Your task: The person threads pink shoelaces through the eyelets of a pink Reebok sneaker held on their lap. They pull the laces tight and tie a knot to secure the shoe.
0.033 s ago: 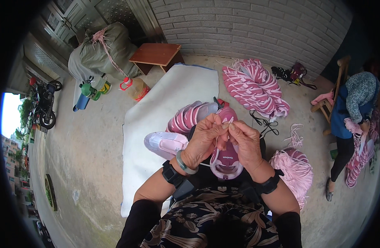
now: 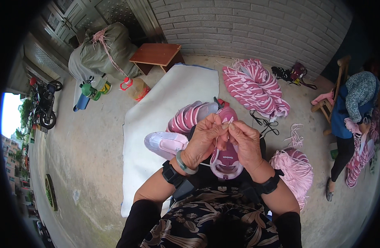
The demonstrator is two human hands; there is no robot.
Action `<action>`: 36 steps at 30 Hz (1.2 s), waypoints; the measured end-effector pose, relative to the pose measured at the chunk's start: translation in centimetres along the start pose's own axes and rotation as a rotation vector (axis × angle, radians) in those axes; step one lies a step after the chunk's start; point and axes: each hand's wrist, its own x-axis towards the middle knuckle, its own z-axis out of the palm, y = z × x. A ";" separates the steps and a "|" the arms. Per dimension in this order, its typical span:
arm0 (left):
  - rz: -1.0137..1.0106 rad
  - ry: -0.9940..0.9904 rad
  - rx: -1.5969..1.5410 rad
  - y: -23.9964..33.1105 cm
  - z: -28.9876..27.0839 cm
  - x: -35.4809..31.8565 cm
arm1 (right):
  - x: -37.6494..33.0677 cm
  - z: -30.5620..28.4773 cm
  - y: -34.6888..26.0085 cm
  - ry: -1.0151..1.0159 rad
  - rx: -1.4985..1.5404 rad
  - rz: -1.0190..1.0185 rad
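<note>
1. Pink shoe upper (image 2: 225, 159) rests in the lap, directly below both hands, opening upward, presumably to keep the work steady.
2. Left hand (image 2: 204, 138): fingers pinched together on a thin white lace (image 2: 231, 120).
3. Right hand (image 2: 245, 142): fingertips closed on the same lace, touching the left.
4. Finished uppers (image 2: 190, 115) lie just beyond on the white mat (image 2: 173, 95).

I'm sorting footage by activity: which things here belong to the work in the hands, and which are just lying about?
In the work:
left hand
right hand
white lace
pink shoe upper
stacked pink uppers
pink lace bundle

Lying about:
wooden stool
oil jug
tied green sack
motorbike
</note>
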 end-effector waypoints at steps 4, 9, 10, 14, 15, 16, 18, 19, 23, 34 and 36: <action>-0.004 -0.041 0.008 0.1 0.0 -0.2 | -0.1 0.0 0.4 -0.001 0.032 -0.009; -0.050 -0.085 -0.040 0.2 0.2 -0.6 | -0.4 0.9 0.3 -0.010 0.184 -0.010; -0.039 -0.105 -0.031 0.2 0.2 -0.6 | -0.4 0.9 0.4 -0.002 0.194 -0.019; 0.005 -0.118 0.064 0.4 0.3 -0.8 | -0.1 0.3 0.4 -0.050 0.126 -0.050; 0.025 -0.102 0.129 0.6 0.0 -0.8 | 0.1 0.2 0.5 -0.007 -0.052 -0.199; 0.041 -0.085 0.186 0.7 0.2 -0.9 | 0.3 0.3 0.5 0.039 -0.237 -0.340; 0.339 -0.059 0.708 1.2 1.2 -0.5 | 0.8 -0.5 -0.8 0.102 -0.704 -0.640; 0.481 -0.041 0.962 1.4 2.0 -0.5 | 0.7 -0.7 -1.6 0.129 -0.944 -0.774; 0.275 -0.267 0.664 1.0 5.4 0.1 | -0.5 1.1 -5.4 -0.014 -0.562 -0.664; 0.074 -0.636 1.056 -1.9 2.6 -4.2 | -1.4 -23.8 -26.5 0.166 -0.223 -0.398; 0.109 -0.648 1.134 -2.7 1.5 -4.2 | -4.5 -21.6 -26.7 0.681 -0.592 -0.561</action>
